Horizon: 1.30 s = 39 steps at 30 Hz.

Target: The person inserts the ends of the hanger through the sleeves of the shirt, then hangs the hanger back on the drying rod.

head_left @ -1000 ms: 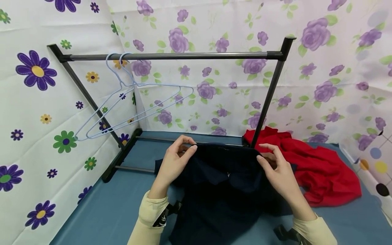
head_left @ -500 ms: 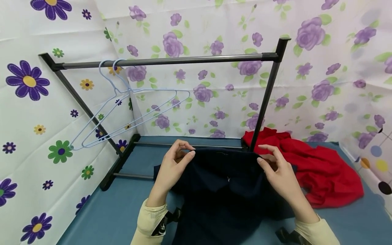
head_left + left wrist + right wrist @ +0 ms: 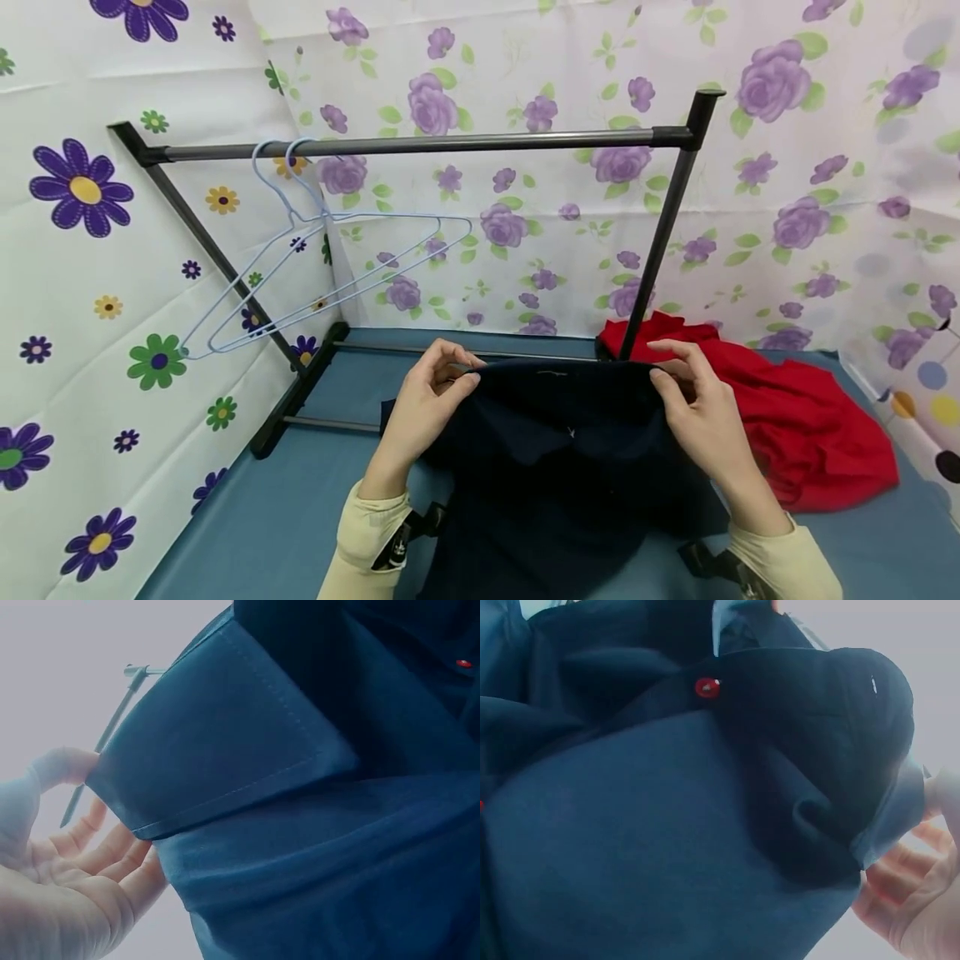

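Observation:
A navy collared shirt hangs between both hands in the head view, its lower part over the table. My left hand pinches the left end of the collar's upper edge between thumb and fingers. At the other end, my right hand pinches that edge in the same way. The left wrist view shows a stitched collar point beside the left fingers. A red button shows on the shirt in the right wrist view. Much of the shirt's front is dark and folded.
Behind the hands stands a black metal rack with a top bar. Two light-blue wire hangers hang on its left part. A crumpled red garment lies right of the rack on the blue-covered table. Floral sheets enclose the back and left.
My right hand has moved slightly right, and the collar edge between the hands is stretched a little wider. The left hand stays nearly in place. The head view shifts slightly.

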{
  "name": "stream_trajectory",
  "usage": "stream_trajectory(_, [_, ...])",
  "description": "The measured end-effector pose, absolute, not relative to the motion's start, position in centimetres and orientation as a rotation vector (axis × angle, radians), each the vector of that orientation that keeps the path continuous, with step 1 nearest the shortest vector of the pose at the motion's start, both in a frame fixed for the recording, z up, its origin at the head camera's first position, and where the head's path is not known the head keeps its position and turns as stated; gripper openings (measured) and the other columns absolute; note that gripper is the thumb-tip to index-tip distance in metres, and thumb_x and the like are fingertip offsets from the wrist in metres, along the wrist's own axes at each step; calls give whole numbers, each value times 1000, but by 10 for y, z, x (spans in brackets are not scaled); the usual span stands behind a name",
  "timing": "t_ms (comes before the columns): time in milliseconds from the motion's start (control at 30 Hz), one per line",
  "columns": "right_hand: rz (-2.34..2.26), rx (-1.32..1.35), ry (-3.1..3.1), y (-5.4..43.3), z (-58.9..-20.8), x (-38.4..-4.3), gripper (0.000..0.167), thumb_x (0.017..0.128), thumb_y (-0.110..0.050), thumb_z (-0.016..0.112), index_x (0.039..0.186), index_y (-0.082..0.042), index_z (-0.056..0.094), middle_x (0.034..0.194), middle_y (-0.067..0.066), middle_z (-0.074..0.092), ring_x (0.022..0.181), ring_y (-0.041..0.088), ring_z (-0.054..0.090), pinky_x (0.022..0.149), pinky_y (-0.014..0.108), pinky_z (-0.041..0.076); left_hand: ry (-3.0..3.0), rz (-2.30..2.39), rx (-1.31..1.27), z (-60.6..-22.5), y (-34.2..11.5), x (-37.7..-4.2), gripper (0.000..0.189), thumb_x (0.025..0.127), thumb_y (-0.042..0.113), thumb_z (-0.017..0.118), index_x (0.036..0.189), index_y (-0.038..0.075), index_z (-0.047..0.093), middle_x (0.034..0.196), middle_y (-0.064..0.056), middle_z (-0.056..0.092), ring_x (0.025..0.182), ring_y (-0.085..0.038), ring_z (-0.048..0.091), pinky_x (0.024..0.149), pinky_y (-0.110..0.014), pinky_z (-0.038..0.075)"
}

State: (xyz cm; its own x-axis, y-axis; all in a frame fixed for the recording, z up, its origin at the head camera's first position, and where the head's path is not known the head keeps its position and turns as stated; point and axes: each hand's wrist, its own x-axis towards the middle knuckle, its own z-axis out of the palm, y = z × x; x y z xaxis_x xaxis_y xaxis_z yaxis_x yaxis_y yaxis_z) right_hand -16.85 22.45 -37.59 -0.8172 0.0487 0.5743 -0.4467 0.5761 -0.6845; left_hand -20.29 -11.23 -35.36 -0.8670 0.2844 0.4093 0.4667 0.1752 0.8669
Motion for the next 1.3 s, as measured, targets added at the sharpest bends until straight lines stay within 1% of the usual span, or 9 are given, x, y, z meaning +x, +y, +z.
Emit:
stream_trajectory(300, [1104, 453, -2196, 232, -365, -169, 19, 99, 0, 60, 113, -13, 63, 99, 5, 71, 63, 7, 49, 53, 22, 38, -2294, -1723, -758, -349, -118, -202, 15, 96, 3, 61, 107, 8, 53, 120, -7, 64, 101, -23, 65, 79, -31, 53])
stream_trajectory(433, [977, 643, -2156, 237, -360, -169, 31, 93, 14, 60, 98, -15, 68, 98, -1, 68, 78, 3, 51, 55, 20, 36, -2265, -1730, -758, -348, -124, -200, 17, 95, 1, 59, 109, 7, 53, 117, -10, 60, 97, -24, 66, 79, -31, 54])
stream_trajectory(533, [910, 775, -2160, 239, -359, -169, 42, 88, 21, 57, 92, -19, 71, 103, -1, 67, 80, 2, 50, 54, 19, 34, -2252, -1743, -751, -347, -126, -196, 16, 95, 0, 58, 109, 7, 53, 115, -11, 58, 95, -24, 66, 80, -32, 54])
stream_trajectory(733, [851, 897, -2286, 238, -360, -169, 43, 89, 19, 57, 114, -13, 73, 117, 0, 62, 56, -1, 29, 50, 15, 31, -2252, -1670, -730, -345, -126, -193, 10, 97, 3, 59, 106, 8, 57, 113, -9, 61, 94, -23, 64, 82, -34, 54])
stream_trajectory(867, [838, 890, -2327, 236, -353, -169, 49, 88, 12, 62, 132, -9, 65, 128, 5, 57, 60, 3, 37, 51, 17, 35, -2312, -1563, -769, -331, -121, -196, 9, 102, 10, 57, 109, 13, 60, 114, -6, 62, 87, -21, 63, 72, -36, 52])
stream_trajectory(967, [789, 853, -2301, 236, -338, -172, 61, 85, 10, 68, 142, -8, 57, 136, 12, 52, 79, 11, 51, 60, 20, 38, -2318, -1521, -840, -313, -116, -203, 10, 105, 13, 54, 111, 14, 62, 117, -4, 62, 87, -19, 64, 68, -37, 51])
stream_trajectory(1100, [766, 791, -2215, 235, -309, -178, 67, 83, 12, 68, 146, -6, 52, 140, 19, 48, 96, 19, 48, 72, 26, 35, -2244, -1478, -966, -284, -108, -215, 16, 106, 15, 52, 109, 12, 67, 120, -2, 61, 101, -16, 61, 74, -37, 52])
stream_trajectory(1200, [763, 768, -2126, 234, -287, -182, 65, 83, 14, 62, 145, -4, 54, 141, 22, 47, 83, 15, 41, 66, 22, 32, -2179, -1375, -1009, -261, -104, -220, 24, 107, 14, 50, 109, 13, 73, 121, 0, 60, 99, -16, 56, 73, -35, 50])
stream_trajectory(1300, [749, 766, -2029, 230, -265, -186, 61, 82, 17, 53, 140, -1, 58, 140, 22, 49, 81, 16, 39, 62, 20, 27, -2134, -1233, -976, -241, -99, -222, 30, 104, 10, 48, 115, 14, 76, 123, 0, 60, 93, -16, 53, 72, -33, 46])
